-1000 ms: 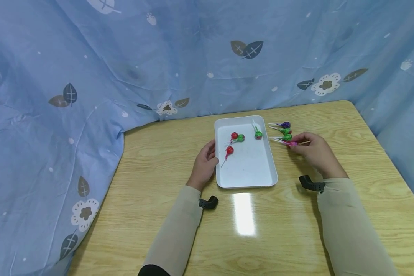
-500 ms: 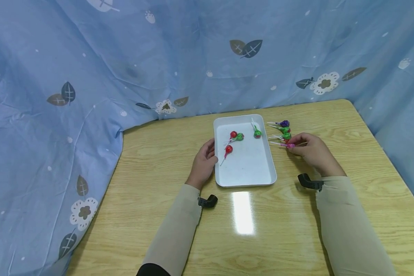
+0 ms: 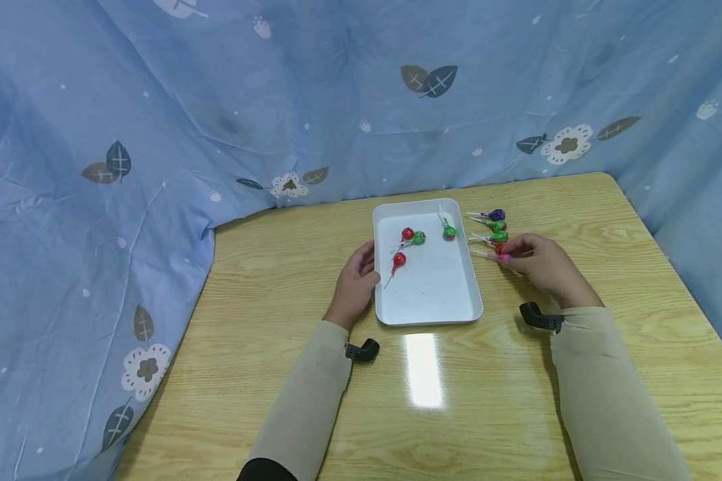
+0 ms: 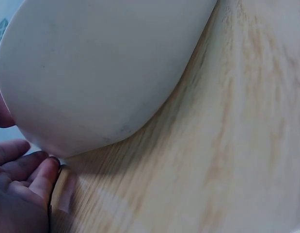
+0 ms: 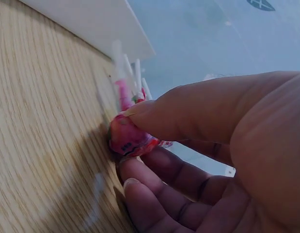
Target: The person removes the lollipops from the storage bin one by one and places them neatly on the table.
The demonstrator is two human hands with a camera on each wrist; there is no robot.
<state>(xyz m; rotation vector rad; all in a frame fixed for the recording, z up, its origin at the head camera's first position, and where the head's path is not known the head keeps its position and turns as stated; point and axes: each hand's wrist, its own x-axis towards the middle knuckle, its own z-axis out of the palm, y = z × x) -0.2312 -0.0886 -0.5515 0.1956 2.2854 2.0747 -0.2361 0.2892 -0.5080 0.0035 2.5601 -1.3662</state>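
Four lollipops in white tray, head view only; left hand grips tray edge, right hand pinches pink lollipop.

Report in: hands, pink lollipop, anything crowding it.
Left hand on left edge of white tray. Right hand pinching pink lollipop by its candy head. Red lollipop close alongside, green lollipop just beyond.

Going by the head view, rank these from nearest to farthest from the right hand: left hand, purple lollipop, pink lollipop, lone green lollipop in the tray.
1. Pink lollipop: pinched by the right hand.
2. Purple lollipop: right of the white tray.
3. Lone green lollipop: inside, near the tray's far right corner.
4. Left hand: at the tray's left edge.
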